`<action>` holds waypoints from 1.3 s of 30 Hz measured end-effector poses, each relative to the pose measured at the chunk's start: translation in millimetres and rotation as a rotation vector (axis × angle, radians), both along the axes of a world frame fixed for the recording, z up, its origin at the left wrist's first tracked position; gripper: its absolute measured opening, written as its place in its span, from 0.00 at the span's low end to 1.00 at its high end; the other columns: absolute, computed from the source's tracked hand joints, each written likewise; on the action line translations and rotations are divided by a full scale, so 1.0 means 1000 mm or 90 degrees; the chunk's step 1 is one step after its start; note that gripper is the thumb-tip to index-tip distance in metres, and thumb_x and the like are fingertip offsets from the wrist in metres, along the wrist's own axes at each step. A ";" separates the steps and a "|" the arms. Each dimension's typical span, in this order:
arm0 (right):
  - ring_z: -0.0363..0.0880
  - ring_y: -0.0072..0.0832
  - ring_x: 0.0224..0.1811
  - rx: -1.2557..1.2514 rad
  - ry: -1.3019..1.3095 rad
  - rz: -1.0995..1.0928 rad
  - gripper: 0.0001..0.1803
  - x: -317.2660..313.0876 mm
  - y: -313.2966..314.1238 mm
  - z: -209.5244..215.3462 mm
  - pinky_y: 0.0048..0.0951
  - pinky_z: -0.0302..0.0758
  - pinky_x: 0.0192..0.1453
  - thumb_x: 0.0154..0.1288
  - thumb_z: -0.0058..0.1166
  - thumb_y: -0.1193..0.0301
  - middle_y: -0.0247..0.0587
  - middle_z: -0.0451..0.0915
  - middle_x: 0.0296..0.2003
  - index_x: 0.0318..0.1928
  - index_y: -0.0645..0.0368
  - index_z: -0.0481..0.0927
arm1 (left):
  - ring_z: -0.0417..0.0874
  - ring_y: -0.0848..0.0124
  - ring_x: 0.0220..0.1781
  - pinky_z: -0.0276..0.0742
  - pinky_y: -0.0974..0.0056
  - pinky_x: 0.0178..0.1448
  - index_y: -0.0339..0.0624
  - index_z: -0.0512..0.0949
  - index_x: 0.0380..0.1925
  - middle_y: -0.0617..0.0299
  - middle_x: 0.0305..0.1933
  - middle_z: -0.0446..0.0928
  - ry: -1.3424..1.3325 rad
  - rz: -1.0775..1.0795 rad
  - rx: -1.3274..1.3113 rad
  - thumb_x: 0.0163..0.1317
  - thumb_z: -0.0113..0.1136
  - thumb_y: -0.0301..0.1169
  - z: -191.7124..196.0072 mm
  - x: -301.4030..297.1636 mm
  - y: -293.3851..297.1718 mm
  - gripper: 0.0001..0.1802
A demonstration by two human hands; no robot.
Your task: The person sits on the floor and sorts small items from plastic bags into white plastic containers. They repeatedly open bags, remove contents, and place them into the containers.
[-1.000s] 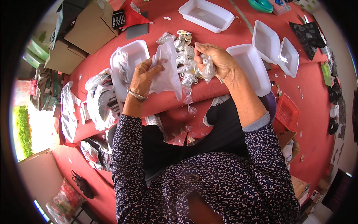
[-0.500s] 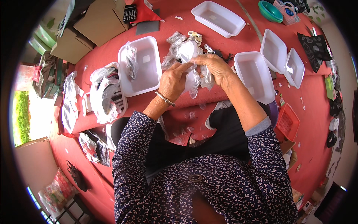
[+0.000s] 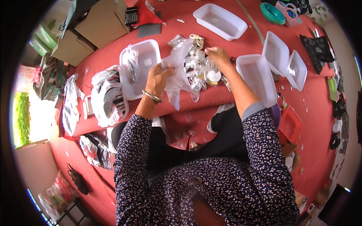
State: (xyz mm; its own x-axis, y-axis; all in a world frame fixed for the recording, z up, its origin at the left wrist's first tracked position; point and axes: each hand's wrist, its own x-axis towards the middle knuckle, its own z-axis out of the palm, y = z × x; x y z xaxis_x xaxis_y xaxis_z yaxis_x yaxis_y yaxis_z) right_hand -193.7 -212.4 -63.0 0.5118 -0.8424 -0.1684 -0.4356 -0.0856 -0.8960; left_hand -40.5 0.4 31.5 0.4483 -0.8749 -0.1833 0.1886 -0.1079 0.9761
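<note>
Both hands busy: left hand (image 3: pixel 158 77) pinching a crumpled clear plastic bag (image 3: pixel 178 67), right hand (image 3: pixel 215 56) fingers curled into the heap of small clear packets (image 3: pixel 200 69), grip unclear.

White trays (image 3: pixel 140 67) on red cloth (image 3: pixel 173 26); navy sleeves (image 3: pixel 128 150) with pale flecks.

Crumpled clear plastic bag (image 3: pixel 177 71) held up, hanging limp, in left hand (image 3: pixel 158 77); heap of small clear-wrapped packets (image 3: pixel 200 66) on red worktop (image 3: pixel 233 15), right hand (image 3: pixel 217 56) touching it
</note>
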 end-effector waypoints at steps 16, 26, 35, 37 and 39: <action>0.66 0.18 0.11 0.188 -0.057 0.131 0.31 0.033 0.099 0.138 0.17 0.58 0.13 0.51 0.47 0.41 0.34 0.71 0.13 0.20 0.61 0.74 | 0.79 0.59 0.31 0.75 0.61 0.33 0.40 0.68 0.47 0.47 0.38 0.74 -0.532 0.000 -0.093 0.45 0.44 0.14 0.004 -0.030 0.009 0.25; 0.67 0.13 0.15 0.071 -0.297 -0.112 0.07 0.011 0.063 0.140 0.13 0.60 0.16 0.53 0.51 0.68 0.29 0.73 0.18 0.24 0.58 0.76 | 0.74 0.62 0.21 0.70 0.61 0.23 0.44 0.70 0.26 0.60 0.18 0.67 -0.857 -0.135 -0.233 0.43 0.50 0.25 0.013 -0.047 0.027 0.07; 0.69 0.14 0.20 0.034 -0.290 -0.022 0.10 -0.019 0.061 0.168 0.16 0.67 0.21 0.55 0.50 0.67 0.30 0.75 0.23 0.31 0.62 0.76 | 0.75 0.70 0.37 0.69 0.65 0.44 0.43 0.73 0.35 0.60 0.37 0.76 -0.082 -0.145 -0.199 0.61 0.44 0.40 0.042 -0.008 0.003 0.14; 0.68 0.13 0.16 -0.009 -0.200 0.054 0.11 -0.011 0.089 0.173 0.16 0.66 0.17 0.56 0.50 0.65 0.31 0.74 0.21 0.32 0.60 0.76 | 0.67 0.68 0.53 0.62 0.65 0.53 0.39 0.70 0.42 0.60 0.48 0.70 0.363 -0.013 -0.212 0.60 0.42 0.44 0.049 -0.015 -0.016 0.20; 0.72 0.16 0.17 -0.104 -0.195 0.176 0.15 0.009 0.114 0.149 0.19 0.69 0.16 0.60 0.46 0.63 0.34 0.74 0.20 0.36 0.63 0.75 | 0.70 0.64 0.48 0.68 0.61 0.48 0.40 0.64 0.50 0.55 0.49 0.69 0.566 -0.077 -0.143 0.59 0.36 0.51 0.037 -0.024 -0.025 0.29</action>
State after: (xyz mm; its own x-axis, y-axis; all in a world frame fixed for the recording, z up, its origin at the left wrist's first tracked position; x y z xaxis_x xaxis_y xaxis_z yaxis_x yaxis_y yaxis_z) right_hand -184.2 -98.0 86.4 0.7277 -0.6694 0.1497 -0.0935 -0.3131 -0.9451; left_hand -64.5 -24.2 68.5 0.1277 -0.9630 -0.2371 0.8783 -0.0013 0.4781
